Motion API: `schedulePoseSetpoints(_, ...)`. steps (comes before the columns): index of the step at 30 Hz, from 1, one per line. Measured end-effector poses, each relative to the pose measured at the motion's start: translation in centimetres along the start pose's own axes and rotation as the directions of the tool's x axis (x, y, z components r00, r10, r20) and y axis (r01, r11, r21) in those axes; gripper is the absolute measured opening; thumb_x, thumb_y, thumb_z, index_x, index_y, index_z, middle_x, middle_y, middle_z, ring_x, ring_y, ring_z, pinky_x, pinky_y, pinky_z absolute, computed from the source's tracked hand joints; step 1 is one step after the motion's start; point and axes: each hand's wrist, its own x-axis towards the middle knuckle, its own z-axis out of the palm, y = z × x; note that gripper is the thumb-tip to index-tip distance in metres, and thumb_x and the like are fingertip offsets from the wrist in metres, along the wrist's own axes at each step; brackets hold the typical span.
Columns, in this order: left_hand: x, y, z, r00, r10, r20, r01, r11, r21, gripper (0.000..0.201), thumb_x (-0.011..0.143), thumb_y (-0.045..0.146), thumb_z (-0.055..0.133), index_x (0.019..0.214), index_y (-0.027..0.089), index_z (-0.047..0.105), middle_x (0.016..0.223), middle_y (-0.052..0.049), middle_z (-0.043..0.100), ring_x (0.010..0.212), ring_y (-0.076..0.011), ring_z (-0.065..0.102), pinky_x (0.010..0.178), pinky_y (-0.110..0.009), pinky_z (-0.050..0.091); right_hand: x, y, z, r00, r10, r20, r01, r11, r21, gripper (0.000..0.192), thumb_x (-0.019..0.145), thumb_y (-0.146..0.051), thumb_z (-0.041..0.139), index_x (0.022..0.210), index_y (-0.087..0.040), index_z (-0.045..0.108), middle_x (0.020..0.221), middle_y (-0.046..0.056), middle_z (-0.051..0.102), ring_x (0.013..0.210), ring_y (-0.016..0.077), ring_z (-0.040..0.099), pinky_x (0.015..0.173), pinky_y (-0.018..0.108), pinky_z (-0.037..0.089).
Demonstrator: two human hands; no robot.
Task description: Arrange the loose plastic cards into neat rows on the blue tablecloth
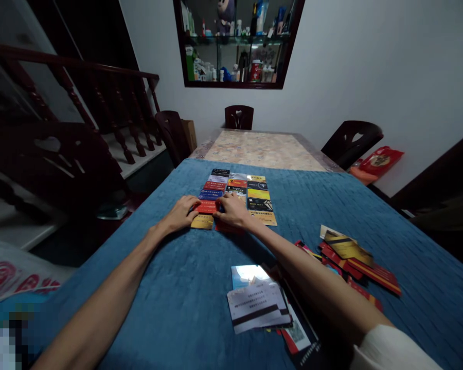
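Between my two hands lies a red card (207, 207), part of a grid of cards laid flat on the blue cloth (170, 288). My left hand (180, 212) has its curled fingertips on the card's left end. At the right end, my right hand (234, 209) pinches the same card's edge, its palm covering parts of neighbouring cards. Just beyond is a blue card (211, 195); a gold card (202, 222) lies nearer to me. Dark and yellow cards, including a black VIP card (260, 204), form the right column. Another red card (229, 228) shows partly under my right wrist.
A loose pile with a white card (254, 307) lies near me under my right forearm. More cards, red and gold (349, 249), are heaped to the right. Chairs, such as the far one (239, 117), surround the table; a stair railing (100, 103) runs along the left.
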Motion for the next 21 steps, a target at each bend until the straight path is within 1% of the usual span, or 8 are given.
schedulePoseSetpoints(3,-0.04,0.02,0.0,1.0,-0.008,0.017,0.008,1.0,0.003,0.03,0.087,0.027,0.05,0.11,0.016,0.064,0.117,-0.011,0.067,0.109,-0.0272,0.059,0.102,-0.048,0.047,-0.01,-0.14,-0.05,1.0,0.009,0.023,-0.009,1.0,-0.007,0.033,0.091,-0.044,0.057,0.108,-0.018,0.07,0.118,0.013,0.065,0.112,0.0302,0.051,0.088,0.037,0.041)
schedulePoseSetpoints(10,0.05,-0.14,-0.02,1.0,-0.005,0.002,0.005,1.0,-0.023,0.029,0.086,0.028,0.05,0.108,0.017,0.065,0.115,-0.01,0.067,0.11,-0.026,0.06,0.103,-0.046,0.048,0.03,-0.29,-0.1,0.999,0.026,0.028,-0.026,1.0,-0.015,0.031,0.09,-0.041,0.056,0.107,-0.019,0.071,0.117,0.013,0.065,0.111,0.0299,0.052,0.086,0.037,0.041)
schedulePoseSetpoints(18,0.03,-0.26,0.05,0.999,-0.035,-0.038,0.033,0.999,-0.034,0.033,0.087,0.028,0.048,0.111,0.015,0.067,0.121,-0.013,0.064,0.111,-0.0252,0.062,0.103,-0.043,0.05,0.14,-0.26,0.13,1.0,-0.002,0.026,0.002,1.0,0.002,0.026,0.09,-0.032,0.055,0.105,-0.02,0.072,0.116,0.011,0.066,0.109,0.0269,0.053,0.088,0.035,0.04)
schedulePoseSetpoints(21,0.09,-0.36,0.15,0.999,-0.032,-0.04,0.031,0.999,-0.029,0.033,0.087,0.027,0.048,0.109,0.015,0.069,0.121,-0.012,0.064,0.11,-0.025,0.063,0.102,-0.043,0.051,0.12,-0.24,0.03,0.999,-0.012,0.03,0.012,1.0,0.0,0.025,0.088,-0.029,0.056,0.105,-0.021,0.073,0.115,0.011,0.067,0.108,0.0267,0.054,0.087,0.035,0.039)
